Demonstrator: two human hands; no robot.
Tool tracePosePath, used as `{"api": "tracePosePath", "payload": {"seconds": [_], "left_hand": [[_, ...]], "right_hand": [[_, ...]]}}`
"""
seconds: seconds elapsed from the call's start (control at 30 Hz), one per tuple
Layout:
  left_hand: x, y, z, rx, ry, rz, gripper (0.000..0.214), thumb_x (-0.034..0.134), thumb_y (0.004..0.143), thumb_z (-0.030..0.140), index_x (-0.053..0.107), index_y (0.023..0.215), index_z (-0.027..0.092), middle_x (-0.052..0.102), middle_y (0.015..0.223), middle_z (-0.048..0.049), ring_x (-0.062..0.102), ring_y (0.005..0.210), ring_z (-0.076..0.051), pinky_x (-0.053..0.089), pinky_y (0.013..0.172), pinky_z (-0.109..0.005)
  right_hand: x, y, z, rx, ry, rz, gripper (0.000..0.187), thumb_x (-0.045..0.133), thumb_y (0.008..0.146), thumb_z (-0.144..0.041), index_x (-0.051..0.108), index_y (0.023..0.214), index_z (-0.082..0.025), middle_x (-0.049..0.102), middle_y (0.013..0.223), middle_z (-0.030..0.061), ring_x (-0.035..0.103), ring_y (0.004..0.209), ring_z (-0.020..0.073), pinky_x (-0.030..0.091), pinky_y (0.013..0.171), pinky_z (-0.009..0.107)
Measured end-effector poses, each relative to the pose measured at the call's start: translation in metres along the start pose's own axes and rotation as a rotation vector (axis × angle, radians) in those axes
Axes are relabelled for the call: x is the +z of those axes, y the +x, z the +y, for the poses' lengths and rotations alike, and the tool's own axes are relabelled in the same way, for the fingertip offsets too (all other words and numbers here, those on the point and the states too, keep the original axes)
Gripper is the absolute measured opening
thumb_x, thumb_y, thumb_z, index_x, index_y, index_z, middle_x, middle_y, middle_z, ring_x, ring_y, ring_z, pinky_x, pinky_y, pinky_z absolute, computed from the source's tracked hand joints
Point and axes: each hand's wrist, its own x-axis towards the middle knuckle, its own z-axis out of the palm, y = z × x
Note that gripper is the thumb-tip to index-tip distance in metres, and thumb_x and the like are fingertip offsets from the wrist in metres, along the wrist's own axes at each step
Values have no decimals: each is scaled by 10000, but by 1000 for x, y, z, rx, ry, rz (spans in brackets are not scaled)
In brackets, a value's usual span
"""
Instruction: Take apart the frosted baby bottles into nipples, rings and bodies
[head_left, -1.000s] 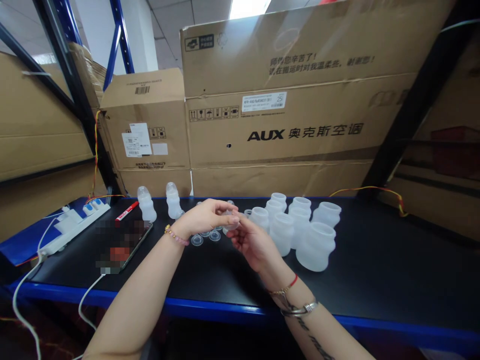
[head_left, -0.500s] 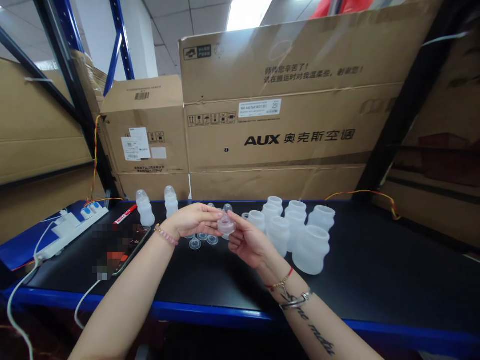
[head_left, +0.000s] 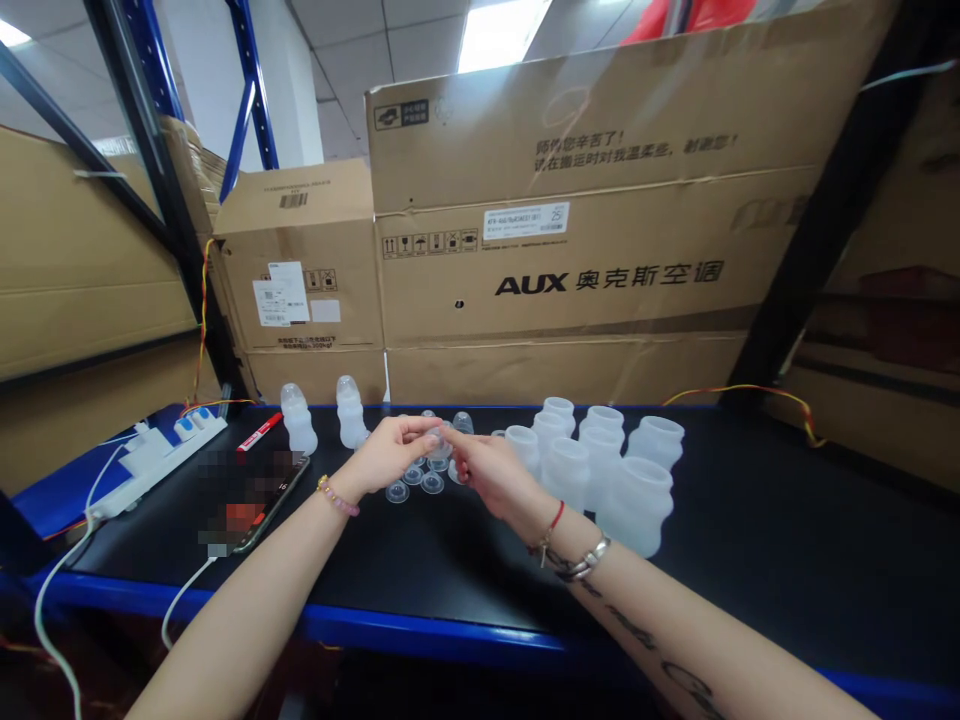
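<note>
Left hand (head_left: pixel 391 457) and right hand (head_left: pixel 495 472) pinch a clear plastic piece (head_left: pixel 440 446), possibly a bottle collar; two-handed manipulation step, next move requiring steadiness.

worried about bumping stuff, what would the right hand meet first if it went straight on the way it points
The right hand would likely meet the small clear piece held in the left hand first, though depth is unclear there.
</note>
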Motion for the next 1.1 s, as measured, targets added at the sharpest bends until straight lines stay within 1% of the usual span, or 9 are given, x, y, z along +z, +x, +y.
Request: {"api": "tracePosePath", "payload": {"seconds": [0.17,0.23,0.33,0.43,0.57,0.67,0.8,0.97,1.1], "left_hand": [[3,1,0,38,-27,20,450,738,787,338,690,1168,103,740,1085,-119,688,883,-176,525,808,-285],[4,1,0,46,-19,58,410,719,798,298,695,1154,97,737,1096,-125,693,877,-174,531,834,-296],[6,1,-1,44,-10,86,376,707,792,242,696,1139,97,742,1074,-126,703,873,-187,548,836,-316],[9,2,-6,72,-4,99,335,685,798,217,695,1113,102,741,1075,-126,705,905,-196,558,844,-325],[14,5,-14,131,114,162,312,654,815,225,686,1106,116,731,1094,-120,697,923,-193,561,841,-317],[16,5,-17,140,260,201,305,615,829,219,680,1110,120,718,1121,-120,688,937,-194,554,851,-322],[18,5,-19,181,443,255,293,580,834,202,676,1104,140,699,1143,-111,670,975,-203,540,882,-342],[20,5,-18,242,574,316,251,573,820,166,673,1049,157,700,1065,-84,666,923,-198,540,882,-362],[21,3,-15,264,624,319,229,557,821,137,662,1023,159,687,1026,-77,663,917,-194,541,879,-356]], "right_hand": [[-6,3,3,-38,44,-62,526,823,572,-569,455,434,-219,360,427,-52,274,472,82,222,470,275],[-7,2,4,-47,18,-96,448,832,561,-533,540,467,-206,368,431,-57,267,481,85,216,473,271],[-9,1,4,-57,-4,-131,356,817,589,-498,698,628,-165,427,474,-49,274,495,85,217,471,264],[-11,2,3,-32,34,-161,345,829,569,-472,696,608,-156,431,474,-46,297,497,81,234,465,256],[-13,7,5,-31,56,-164,328,862,529,-429,709,628,-156,513,523,-26,297,500,68,234,450,241],[-12,11,10,-9,69,-158,331,864,521,-405,726,669,-142,526,541,-26,303,503,62,236,454,235],[-12,15,14,21,71,-141,303,859,533,-356,710,673,-133,498,524,-41,337,510,65,267,472,234],[-12,15,13,57,36,-144,259,831,572,-328,639,592,-154,458,494,-48,333,500,70,251,470,245],[-9,10,9,23,-27,-130,366,793,625,-376,511,473,-200,406,441,-42,335,484,87,254,474,263]]}}
